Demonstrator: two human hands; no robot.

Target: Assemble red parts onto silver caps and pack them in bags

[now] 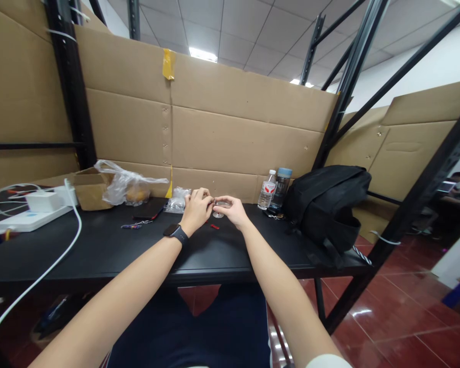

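Note:
My left hand [198,205], with a dark watch [175,233] on its wrist, is closed with its fingertips together close to my right hand. What it pinches, if anything, is hidden. Between the thumb and fingers of my right hand [233,210] is a small clear round piece [218,214], too small to name more exactly. Just below, on the black table [214,258], lies a small red piece [214,226]. A clear plastic bag [177,200] with unclear contents rests against the left side of my left hand.
A black backpack [325,204], a water bottle [267,190] and a blue-lidded bottle [281,188] stand right. Leftward are a dark phone-like slab [149,209], a keychain [132,226], a tied plastic bag [128,186], a cardboard box [94,191] and a power strip [34,219] with a white cable.

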